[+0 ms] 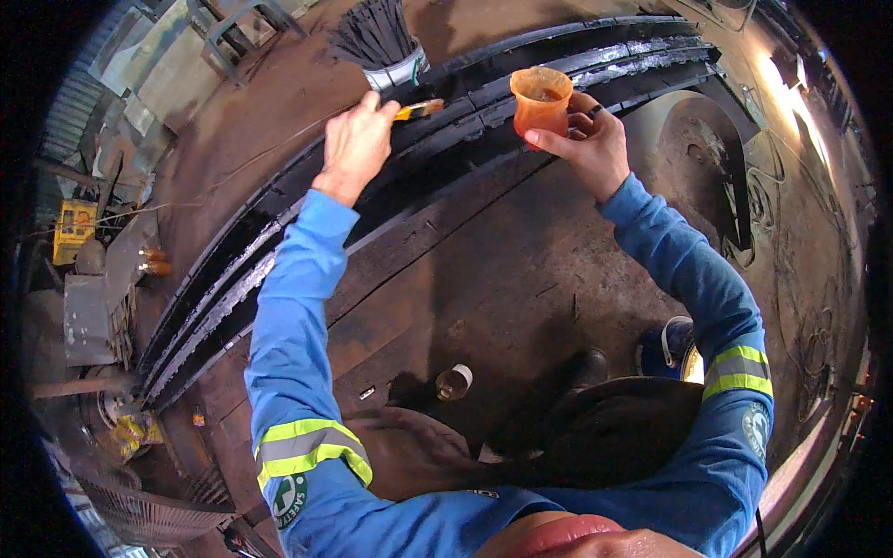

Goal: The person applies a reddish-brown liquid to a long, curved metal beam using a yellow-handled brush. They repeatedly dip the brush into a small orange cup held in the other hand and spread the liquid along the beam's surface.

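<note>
I am gripping a brush [416, 110] in my left hand [355, 141], pinching an orange cup [539, 100] in my right hand [588, 139], both over long black strips [484, 88] running crosswise.

Metal workshop — grimy rust-brown floor [521, 270], long black steel strips [446, 121] laid out, yellow machine [74, 228] far left, scrap metal around.

Blue sleeves [296, 307], yellow-grey reflective bands [312, 448]

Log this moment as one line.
left hand: grips paintbrush over black metal strips | right hand: holds orange cup | small bottle: on floor
</note>
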The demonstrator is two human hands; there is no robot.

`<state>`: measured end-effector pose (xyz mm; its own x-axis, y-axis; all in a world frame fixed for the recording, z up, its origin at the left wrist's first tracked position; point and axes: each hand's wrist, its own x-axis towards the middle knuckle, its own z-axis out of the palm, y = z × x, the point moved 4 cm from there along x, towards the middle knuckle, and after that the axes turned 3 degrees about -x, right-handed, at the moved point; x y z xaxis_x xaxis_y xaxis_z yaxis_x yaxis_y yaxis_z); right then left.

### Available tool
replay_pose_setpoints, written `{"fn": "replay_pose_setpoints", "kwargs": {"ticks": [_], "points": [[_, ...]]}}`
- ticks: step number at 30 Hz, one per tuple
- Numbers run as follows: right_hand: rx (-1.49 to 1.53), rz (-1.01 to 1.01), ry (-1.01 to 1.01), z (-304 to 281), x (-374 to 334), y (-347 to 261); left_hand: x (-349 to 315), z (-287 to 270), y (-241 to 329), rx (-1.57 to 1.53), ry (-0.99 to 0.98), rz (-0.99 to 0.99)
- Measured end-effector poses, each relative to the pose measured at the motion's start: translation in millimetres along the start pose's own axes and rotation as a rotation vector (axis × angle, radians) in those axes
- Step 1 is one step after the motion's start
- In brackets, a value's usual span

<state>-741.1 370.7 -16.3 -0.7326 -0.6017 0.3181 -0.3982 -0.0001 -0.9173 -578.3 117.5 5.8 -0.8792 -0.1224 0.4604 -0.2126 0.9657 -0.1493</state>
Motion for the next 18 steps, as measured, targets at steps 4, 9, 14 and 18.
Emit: {"fn": "replay_pose_setpoints", "kwargs": {"ticks": [4, 9, 14, 18], "points": [[0.029, -0.032, -0.02, 9, -2, -7, 18, 15, 16, -0.02, 0.055, -0.017], [0.04, -0.039, -0.03, 6, -1, -4, 33, 17, 20, 0.001, 0.098, -0.057], [0.095, -0.027, -0.002, -3, 1, -8, 18, -13, -3, -0.101, 0.117, -0.121], [0.06, -0.033, 0.007, -4, 2, -3, 9, -16, -12, -0.112, 0.058, -0.106]]}}
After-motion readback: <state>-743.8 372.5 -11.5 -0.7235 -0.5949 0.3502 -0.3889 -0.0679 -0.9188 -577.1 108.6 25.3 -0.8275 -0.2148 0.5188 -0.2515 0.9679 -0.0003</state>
